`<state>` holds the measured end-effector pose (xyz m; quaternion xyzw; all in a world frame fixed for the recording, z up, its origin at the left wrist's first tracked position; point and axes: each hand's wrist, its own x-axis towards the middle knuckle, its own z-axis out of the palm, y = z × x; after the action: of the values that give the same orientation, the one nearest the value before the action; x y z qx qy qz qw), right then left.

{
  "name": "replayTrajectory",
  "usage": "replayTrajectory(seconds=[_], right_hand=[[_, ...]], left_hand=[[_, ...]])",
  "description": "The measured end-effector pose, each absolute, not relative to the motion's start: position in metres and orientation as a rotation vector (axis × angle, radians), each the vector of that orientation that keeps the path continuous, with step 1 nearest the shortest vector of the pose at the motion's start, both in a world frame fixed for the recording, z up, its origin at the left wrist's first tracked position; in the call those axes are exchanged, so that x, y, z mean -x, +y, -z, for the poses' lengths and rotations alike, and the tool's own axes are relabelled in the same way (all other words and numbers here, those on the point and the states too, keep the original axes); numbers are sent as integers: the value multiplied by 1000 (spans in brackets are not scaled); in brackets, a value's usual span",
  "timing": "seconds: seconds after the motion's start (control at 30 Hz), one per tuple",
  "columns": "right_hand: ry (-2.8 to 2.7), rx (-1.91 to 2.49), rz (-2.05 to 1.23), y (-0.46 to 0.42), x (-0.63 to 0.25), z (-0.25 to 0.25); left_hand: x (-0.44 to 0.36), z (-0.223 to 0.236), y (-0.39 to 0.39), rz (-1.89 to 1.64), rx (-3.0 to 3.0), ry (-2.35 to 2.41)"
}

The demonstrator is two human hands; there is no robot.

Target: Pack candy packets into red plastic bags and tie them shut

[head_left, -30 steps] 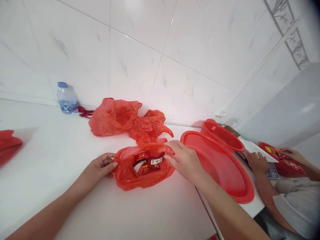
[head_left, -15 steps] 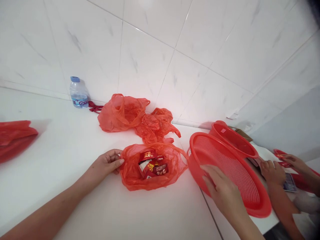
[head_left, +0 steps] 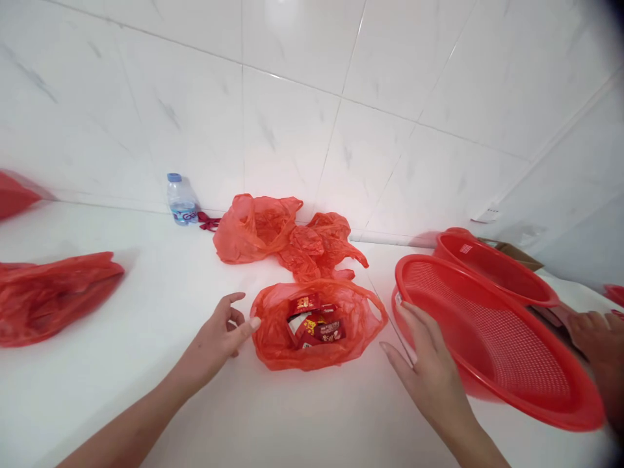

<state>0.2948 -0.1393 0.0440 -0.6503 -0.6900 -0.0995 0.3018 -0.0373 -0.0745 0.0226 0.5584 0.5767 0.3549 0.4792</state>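
An open red plastic bag (head_left: 280, 341) lies on the white table in front of me, with several red snack packets (head_left: 316, 320) inside. My left hand (head_left: 219, 338) is open, fingers apart, its thumb tip touching the bag's left edge. My right hand (head_left: 429, 370) is open and flat, fingers stretched toward the near rim of a big red mesh basket (head_left: 492, 344); I cannot tell whether it touches the rim. Neither hand holds anything.
Crumpled red bags (head_left: 287, 234) lie behind the open bag near the tiled wall, beside a small water bottle (head_left: 180, 200). More red bags (head_left: 53, 296) lie at the left. A second red basket (head_left: 502, 270) sits behind the first. Another person's hand (head_left: 597, 338) shows at the right edge.
My right hand left the bag's opening and moved right to the basket's rim. My left hand let go of the bag's edge and opened. The view turned left.
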Motion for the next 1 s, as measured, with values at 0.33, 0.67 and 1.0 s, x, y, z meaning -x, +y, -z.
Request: replayTrajectory(seconds=[0.33,0.67,1.0], right_hand=[[-1619,1724,-732,-81,-284,-25],[-1271,1249,-781,-66,-275,-123],[-1297,944,-907,-53,-258,-171]], left_hand=[[20,-36,-74,-851,-1372,1334],[33,-124,-38,-1491,-1395,1160],[52,-150,-43,-1704,-1492,1304]])
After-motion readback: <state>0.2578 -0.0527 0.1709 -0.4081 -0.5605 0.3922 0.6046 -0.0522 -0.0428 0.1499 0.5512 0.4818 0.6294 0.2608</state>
